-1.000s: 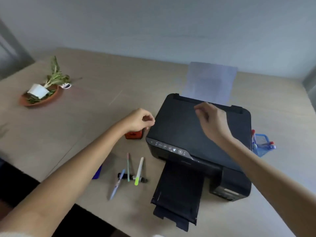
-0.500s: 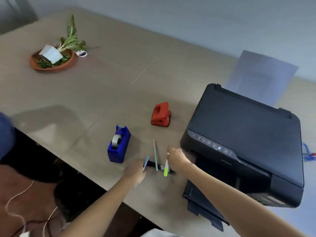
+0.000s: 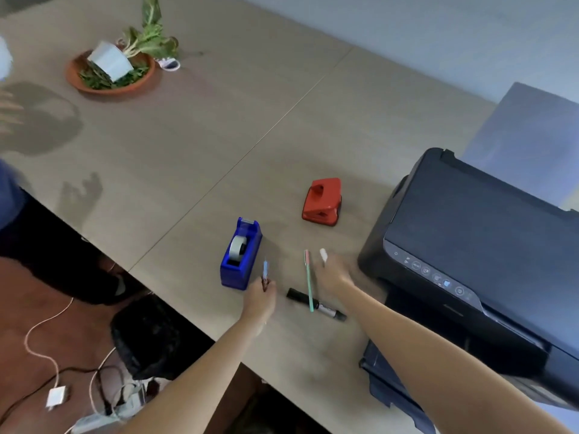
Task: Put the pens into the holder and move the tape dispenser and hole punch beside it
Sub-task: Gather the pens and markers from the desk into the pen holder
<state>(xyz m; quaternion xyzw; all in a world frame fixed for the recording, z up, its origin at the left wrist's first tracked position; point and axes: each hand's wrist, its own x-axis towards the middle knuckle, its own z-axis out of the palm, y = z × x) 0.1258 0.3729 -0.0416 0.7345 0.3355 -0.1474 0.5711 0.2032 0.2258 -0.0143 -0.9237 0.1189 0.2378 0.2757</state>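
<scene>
Head view. Wood-tone table (image 3: 194, 145), one seam running diagonally across it; pale wall behind; dark floor with cables and a white adapter (image 3: 56, 396) below the table's near edge.

Far left corner: terracotta dish (image 3: 94, 86) holding green leaves and a white card. A small white ring-shaped object lies just beside its right rim.

Right edge: black printer (image 3: 476, 245), paper sheet (image 3: 532, 133) standing in its rear feed, output tray out over the near edge.

Middle of table, near the near edge:
- Hole punch (image 3: 322, 202), red, just left of the printer, apart from it.
- Tape dispenser (image 3: 240, 253), blue, roll fitted, nearer the near edge than the punch and left of it.
- Black marker (image 3: 316, 304), lying flat between the two hands.
- Green pen (image 3: 308, 280), pink-tipped, lying across the marker and touching it.

Left hand (image 3: 260, 297): closed on a blue pen (image 3: 265, 270), which points away from the person, just right of the dispenser.

Right hand (image 3: 332, 277): blurred; closed round a pen with a white tip (image 3: 323, 255) showing beyond the fingers, just left of the printer's front.

Holder: out of view.

Far left edge: a second person's blurred hand (image 3: 9, 111) and blue sleeve.
</scene>
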